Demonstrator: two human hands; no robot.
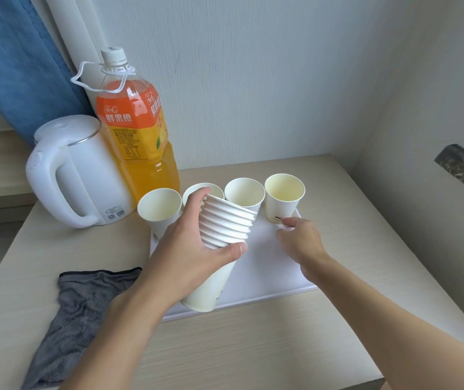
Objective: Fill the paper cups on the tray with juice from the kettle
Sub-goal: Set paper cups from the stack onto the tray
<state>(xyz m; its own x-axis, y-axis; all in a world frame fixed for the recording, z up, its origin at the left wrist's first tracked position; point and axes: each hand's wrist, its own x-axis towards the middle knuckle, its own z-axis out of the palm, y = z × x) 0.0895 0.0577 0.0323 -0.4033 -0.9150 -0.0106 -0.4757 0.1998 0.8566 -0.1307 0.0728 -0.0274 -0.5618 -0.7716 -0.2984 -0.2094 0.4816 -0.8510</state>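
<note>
A white tray (270, 271) lies on a pale wooden table. Several single paper cups stand in a row along its far edge, from the leftmost cup (159, 205) to the rightmost cup (284, 192), whose inside looks pale yellow. My left hand (194, 246) grips a tilted stack of nested paper cups (225, 223) over the tray and hides part of the second cup. My right hand (301, 237) hovers at the base of the rightmost cup, its fingertips just touching it. The white kettle (65, 175) stands at the back left, off the tray, lid closed.
A large orange juice bottle (135, 128) with a white cap stands right behind the kettle. A grey cloth (79, 305) lies on the table left of the tray. Walls close off the back and right sides; a blue curtain (14, 66) hangs at the far left.
</note>
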